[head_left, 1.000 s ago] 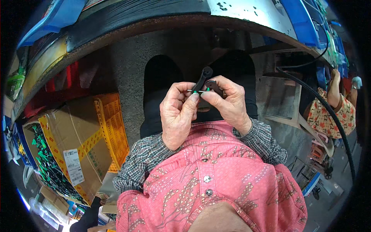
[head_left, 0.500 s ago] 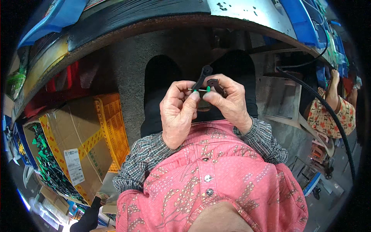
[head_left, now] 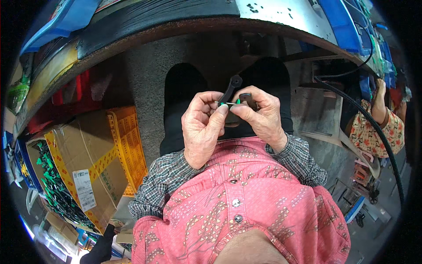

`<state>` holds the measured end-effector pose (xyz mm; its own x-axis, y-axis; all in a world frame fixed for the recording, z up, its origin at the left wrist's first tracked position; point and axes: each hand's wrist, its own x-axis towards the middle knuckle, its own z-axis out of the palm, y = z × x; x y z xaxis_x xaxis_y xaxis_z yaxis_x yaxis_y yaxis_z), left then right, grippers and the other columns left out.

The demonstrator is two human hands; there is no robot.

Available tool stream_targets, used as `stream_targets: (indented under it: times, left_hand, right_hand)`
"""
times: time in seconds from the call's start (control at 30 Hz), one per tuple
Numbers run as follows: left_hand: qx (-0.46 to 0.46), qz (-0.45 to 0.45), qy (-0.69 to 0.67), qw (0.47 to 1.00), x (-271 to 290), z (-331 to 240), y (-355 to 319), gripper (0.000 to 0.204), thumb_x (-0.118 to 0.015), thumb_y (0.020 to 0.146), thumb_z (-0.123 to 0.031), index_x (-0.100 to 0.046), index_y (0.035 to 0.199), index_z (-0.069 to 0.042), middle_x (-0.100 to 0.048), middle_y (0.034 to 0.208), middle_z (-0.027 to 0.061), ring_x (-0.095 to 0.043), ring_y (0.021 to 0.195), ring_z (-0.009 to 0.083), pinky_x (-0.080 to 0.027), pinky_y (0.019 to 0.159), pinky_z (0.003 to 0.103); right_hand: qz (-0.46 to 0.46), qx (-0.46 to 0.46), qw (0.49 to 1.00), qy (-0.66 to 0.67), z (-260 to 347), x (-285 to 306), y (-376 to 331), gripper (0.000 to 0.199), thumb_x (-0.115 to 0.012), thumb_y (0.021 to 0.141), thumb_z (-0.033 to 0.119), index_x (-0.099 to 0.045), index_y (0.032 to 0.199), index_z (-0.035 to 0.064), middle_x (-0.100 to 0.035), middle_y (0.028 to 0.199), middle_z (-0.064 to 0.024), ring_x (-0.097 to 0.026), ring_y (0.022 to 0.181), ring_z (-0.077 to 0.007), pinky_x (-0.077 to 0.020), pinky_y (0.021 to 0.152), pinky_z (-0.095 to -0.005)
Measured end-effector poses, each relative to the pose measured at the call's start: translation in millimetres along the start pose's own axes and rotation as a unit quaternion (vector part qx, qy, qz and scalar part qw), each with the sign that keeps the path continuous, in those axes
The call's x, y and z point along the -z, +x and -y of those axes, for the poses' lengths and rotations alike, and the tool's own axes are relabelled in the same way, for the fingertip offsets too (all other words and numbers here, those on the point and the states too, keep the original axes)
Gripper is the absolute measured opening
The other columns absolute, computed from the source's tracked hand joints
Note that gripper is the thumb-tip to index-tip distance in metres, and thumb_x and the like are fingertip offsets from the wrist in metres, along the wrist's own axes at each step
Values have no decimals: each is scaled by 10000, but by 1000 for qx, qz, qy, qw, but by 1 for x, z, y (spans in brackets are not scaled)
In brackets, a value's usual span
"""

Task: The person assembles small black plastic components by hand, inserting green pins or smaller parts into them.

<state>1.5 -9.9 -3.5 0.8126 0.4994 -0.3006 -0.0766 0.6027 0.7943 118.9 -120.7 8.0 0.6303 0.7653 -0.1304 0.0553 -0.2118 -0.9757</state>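
Note:
Above my lap, my left hand [head_left: 204, 125] is closed on a black arm-shaped plastic part [head_left: 230, 88] with a round, holed end pointing away from me. A thin metal pin [head_left: 227, 103] crosses sideways between both hands. Opposite it, my right hand [head_left: 260, 115] pinches a second dark part [head_left: 248, 100], rounded at its top, with a small green piece [head_left: 238, 101] on it by the pin. Another bit of green shows at my left thumb tip. Fingers hide much of both parts, so I cannot tell how far the pin goes into either.
A bench edge [head_left: 167, 27] curves across the far side, with blue bins [head_left: 338, 24] on it. At left stand a carton [head_left: 88, 154] of black and green parts and an orange crate [head_left: 127, 145]. A black cable [head_left: 373, 123] hangs at right, near another person's arm [head_left: 379, 103].
The dark part in my right hand has turned slightly, and the right fingers have shifted a little over it. My left hand stays almost still.

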Motion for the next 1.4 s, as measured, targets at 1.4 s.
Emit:
stream_targets:
  times: [1.4]
  left_hand:
    - [-7,1,19,1000,3,-1,-3,162,-614,897,-57,-543,1034,-7,-550,802,24,-435,557,27,-327,449,172]
  right_hand:
    - [22,-26,998,44,-3,5,-2,183,-713,824,145,-651,942,19,-587,759,42,-522,679,-23,-455,572,-183]
